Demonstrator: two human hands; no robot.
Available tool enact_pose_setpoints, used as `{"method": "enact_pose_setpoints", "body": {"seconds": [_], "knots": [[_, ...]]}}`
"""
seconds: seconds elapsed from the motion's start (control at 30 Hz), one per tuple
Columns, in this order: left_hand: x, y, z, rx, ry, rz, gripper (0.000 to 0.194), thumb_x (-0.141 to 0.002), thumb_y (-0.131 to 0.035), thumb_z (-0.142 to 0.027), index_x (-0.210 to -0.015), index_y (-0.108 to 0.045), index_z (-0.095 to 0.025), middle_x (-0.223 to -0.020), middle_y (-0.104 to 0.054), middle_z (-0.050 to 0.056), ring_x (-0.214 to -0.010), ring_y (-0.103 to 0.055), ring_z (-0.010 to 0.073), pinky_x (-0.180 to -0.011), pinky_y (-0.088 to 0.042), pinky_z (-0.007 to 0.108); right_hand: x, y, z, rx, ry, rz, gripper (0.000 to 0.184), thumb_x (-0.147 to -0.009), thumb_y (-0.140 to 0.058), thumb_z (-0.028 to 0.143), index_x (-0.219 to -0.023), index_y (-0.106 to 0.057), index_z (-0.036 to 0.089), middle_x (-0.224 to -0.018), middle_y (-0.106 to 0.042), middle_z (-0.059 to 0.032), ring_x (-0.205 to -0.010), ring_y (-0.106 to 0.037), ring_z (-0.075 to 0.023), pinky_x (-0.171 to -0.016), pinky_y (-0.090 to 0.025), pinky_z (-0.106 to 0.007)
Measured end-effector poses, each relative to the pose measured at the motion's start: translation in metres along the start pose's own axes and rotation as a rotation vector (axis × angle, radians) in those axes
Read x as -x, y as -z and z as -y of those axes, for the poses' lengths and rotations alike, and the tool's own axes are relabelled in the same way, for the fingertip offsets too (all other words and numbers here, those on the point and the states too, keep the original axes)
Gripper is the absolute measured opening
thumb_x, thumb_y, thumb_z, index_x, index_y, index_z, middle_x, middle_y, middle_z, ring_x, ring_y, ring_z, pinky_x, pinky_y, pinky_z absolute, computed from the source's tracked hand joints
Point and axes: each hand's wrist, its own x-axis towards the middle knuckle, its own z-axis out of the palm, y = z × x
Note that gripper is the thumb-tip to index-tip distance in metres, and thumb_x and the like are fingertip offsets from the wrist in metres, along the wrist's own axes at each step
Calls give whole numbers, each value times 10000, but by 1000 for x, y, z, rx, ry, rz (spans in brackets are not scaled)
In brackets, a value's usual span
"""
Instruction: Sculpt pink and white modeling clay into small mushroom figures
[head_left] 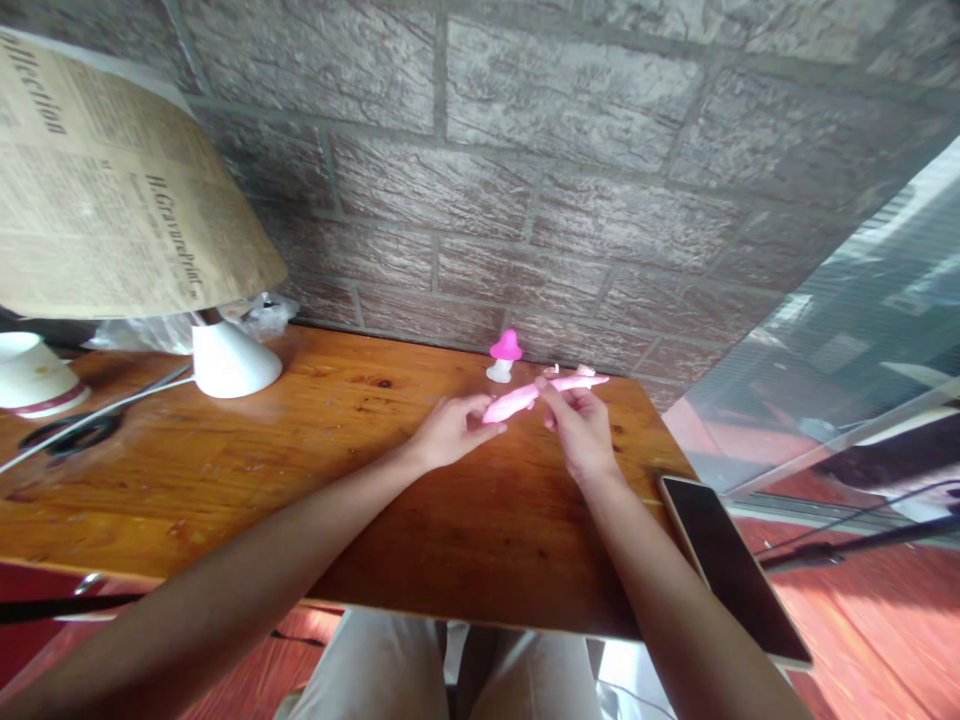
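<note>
Both my hands meet over the far middle of a wooden table [315, 480]. My left hand [448, 430] pinches one end of a long pink piece [511, 403], fingers closed on it. My right hand [579, 428] grips the same pink piece nearer its far end, fingers curled. Just beyond my right hand a second pink piece [581, 380] with small white parts lies on the table; I cannot tell whether it joins the held piece. A small pink mushroom figure [505, 355] on a white stem stands upright behind them, near the wall.
A lamp with a newspaper-print shade [112, 190] and white base [232, 362] stands at the far left, beside a white cup [34, 375] and black scissors [71, 435]. A dark tablet [731, 570] lies on the table's right edge. A brick wall [525, 180] backs the table.
</note>
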Motion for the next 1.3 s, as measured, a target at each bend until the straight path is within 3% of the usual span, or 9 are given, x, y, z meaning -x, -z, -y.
{"method": "enact_pose_setpoints", "body": {"seconds": [0.1,0.23,0.37,0.57,0.73,0.93,1.3], "knots": [[1,1,-2,-55,-8,-13,327,-830,-698,-426,-1040,-731,-177,-964,-770,62,-841,-697,201,-759,-504,260,0,0,0,51,37,-23,446,-633,-819,556,-801,-687,164,-557,-599,32,-440,-441,-82,-430,-344,-234],[2,2,-5,-80,-14,16,292,-859,-661,-422,-949,-750,-159,-829,-761,43,-728,-674,177,-661,-465,234,1,0,0,84,51,-6,457,-627,-818,580,-790,-693,172,-619,-640,10,-467,-466,-91,-436,-362,-239],[2,2,-6,-6,6,65,282,-873,-639,-399,-877,-738,-135,-806,-752,51,-726,-684,179,-672,-480,238,2,0,2,98,49,4,455,-630,-814,588,-785,-691,178,-685,-667,-7,-476,-464,-91,-432,-367,-241],[2,1,-5,164,15,112,289,-861,-663,-403,-916,-721,-125,-892,-761,85,-802,-709,189,-767,-524,261,1,2,0,87,69,48,437,-651,-815,569,-811,-699,180,-677,-660,0,-471,-462,-87,-436,-385,-236],[2,-2,-4,191,24,79,407,-826,-711,-435,-1105,-684,-140,-976,-763,77,-874,-706,203,-797,-519,272,3,1,-2,98,97,86,364,-685,-816,515,-765,-700,179,-736,-677,-11,-504,-483,-85,-436,-403,-223],[2,-2,-5,158,8,109,325,-850,-683,-411,-990,-727,-121,-934,-746,73,-835,-682,199,-754,-504,270,7,-1,0,146,126,126,384,-682,-807,537,-796,-700,186,-737,-693,-11,-534,-518,-106,-447,-431,-236],[3,-6,-15,367,33,203,365,-803,-738,-393,-1051,-703,-128,-908,-723,61,-707,-627,135,-679,-504,249,10,-2,-2,197,155,161,357,-714,-790,530,-737,-669,196,-687,-653,6,-510,-484,-104,-471,-396,-249]]}}
